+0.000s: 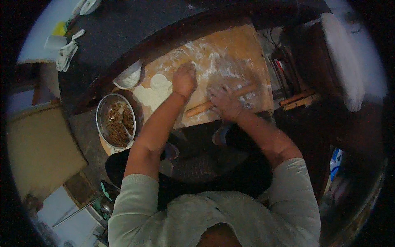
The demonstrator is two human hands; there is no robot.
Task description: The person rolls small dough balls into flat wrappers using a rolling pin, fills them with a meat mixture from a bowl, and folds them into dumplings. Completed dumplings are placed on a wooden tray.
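On a floured wooden board [243, 38] lies a wooden rolling pin [199, 109], slanting from lower left to upper right. My right hand [224, 100] rests over the pin's middle with its fingers spread. Beyond the pin, my left hand [185, 78] is down on the board, its fingers bent; whether something is under them is hidden. Several thin, round dough wrappers [151, 96] overlap just left of my left wrist. A metal bowl of brown filling [118, 126], with a spoon in it, stands beyond the board's left edge.
A bowl of white flour [131, 76] sits at the board's upper left edge. A dark table [123, 34] lies behind the board. Wooden pieces [297, 100] are at the right. A yellowish panel [43, 151] stands at the left.
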